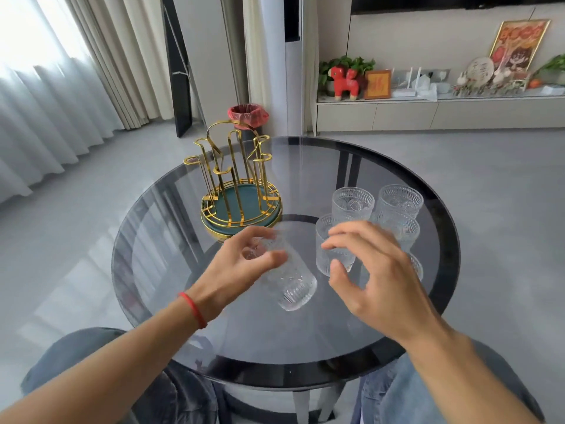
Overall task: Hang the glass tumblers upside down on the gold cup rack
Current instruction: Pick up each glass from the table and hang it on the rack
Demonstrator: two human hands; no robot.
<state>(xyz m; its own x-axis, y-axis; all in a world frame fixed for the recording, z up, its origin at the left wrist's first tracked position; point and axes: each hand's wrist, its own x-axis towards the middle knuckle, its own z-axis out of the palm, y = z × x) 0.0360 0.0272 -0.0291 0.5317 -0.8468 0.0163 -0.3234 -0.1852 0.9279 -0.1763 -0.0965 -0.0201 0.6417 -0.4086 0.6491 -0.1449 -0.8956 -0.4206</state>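
Left hand (244, 258) holds 1 tumbler (287, 280) tilted above table (305, 341). Right hand (370, 270) half-open, empty, over 4 or 5 glasses (353, 201) at 3 o'clock of rack (235, 179). Ribbed glass: rigid, fragile, likely slippery; grip sidewall mid-height.

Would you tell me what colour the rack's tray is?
Dark teal, inside the gold cup rack's base; head view.

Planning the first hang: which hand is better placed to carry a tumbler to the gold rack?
Left. The left hand already grips a tilted ribbed glass tumbler just in front of the gold wire cup rack. The right hand is open, farther right.
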